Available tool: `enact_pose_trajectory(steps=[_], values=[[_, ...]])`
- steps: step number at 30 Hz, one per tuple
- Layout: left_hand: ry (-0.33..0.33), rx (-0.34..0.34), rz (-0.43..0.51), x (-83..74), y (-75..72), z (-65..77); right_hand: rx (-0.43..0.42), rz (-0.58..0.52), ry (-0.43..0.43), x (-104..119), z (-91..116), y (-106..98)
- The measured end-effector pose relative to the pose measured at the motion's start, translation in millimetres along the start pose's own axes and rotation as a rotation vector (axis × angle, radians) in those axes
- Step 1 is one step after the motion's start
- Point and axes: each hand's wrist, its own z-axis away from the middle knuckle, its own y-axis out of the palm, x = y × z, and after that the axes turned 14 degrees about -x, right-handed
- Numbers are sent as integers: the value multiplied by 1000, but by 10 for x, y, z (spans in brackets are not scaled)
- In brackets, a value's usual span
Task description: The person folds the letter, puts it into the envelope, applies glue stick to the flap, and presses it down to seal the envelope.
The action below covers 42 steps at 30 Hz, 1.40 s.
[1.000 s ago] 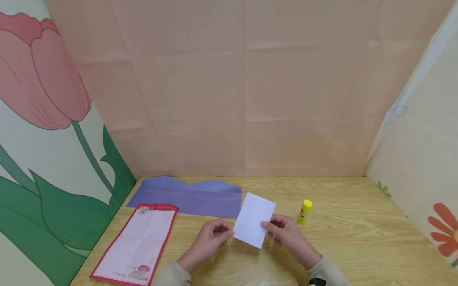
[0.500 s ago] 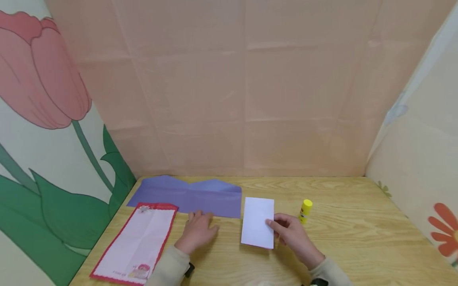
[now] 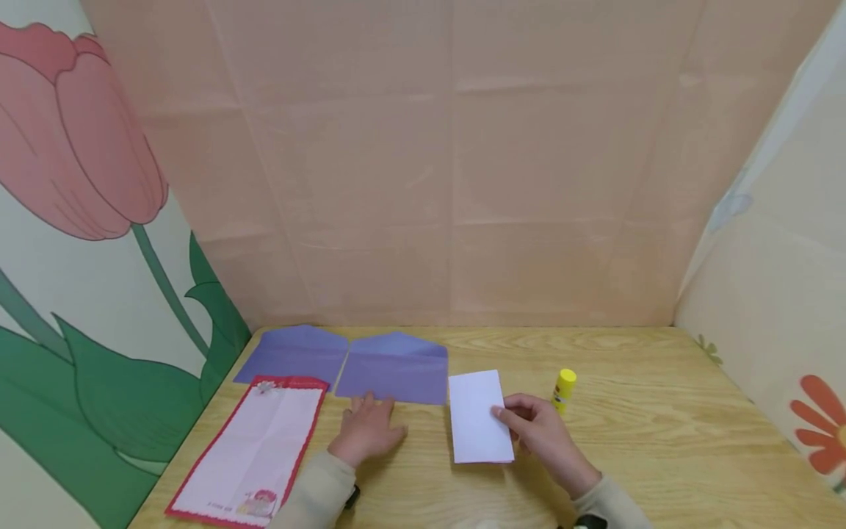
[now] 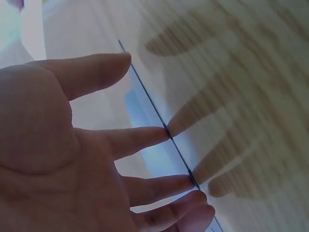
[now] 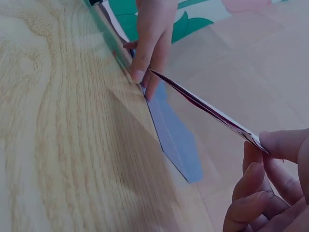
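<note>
Folded white paper (image 3: 479, 417) is above the middle of the tabletop (image 3: 661, 441), pinched by the right hand (image 3: 538, 433) between thumb and fingers. On my feed I see the left hand (image 3: 370, 432) with fingers spread, tips at the near edge of one purple envelope (image 3: 393, 375); another envelope (image 3: 295, 355) lies toward the far-left corner.

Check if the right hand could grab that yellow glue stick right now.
Probably not straight away: the right hand pinches the folded white paper, so it looks occupied. Otherwise the way seems free, as the yellow glue stick sits close by that hand with nothing visible between them.
</note>
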Motion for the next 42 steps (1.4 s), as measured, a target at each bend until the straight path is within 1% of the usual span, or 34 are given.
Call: enact_pose_trajectory(steps=[4, 11, 15, 21, 24, 28, 30, 37, 40, 42], values=[[24, 33, 2, -37, -31, 43, -13, 7, -1, 5, -4, 0], [106, 117, -36, -139, -98, 145, -22, 18, -1, -10, -17, 2], [145, 145, -55, -215, -115, 221, -31, 34, 2, -21, -20, -6], [182, 196, -56, -318, -145, 325, -29, 54, -3, -16, -22, -35], [216, 228, -52, -361, -170, 363, -31, 67, -11, -10, -32, -46], [276, 245, -40, -395, -179, 410, -28, 69, -28, -3, -44, -56], [293, 251, -42, -410, -180, 437, -25, 67, -43, -9, -50, -59], [302, 307, -33, -461, -197, 501, -37, 104, -77, -36, -68, -58], [313, 311, -27, -470, -209, 516, -42, 129, -83, -40, -71, -59], [331, 300, -31, -474, -212, 527, -43, 141, -88, -43, -72, -60]])
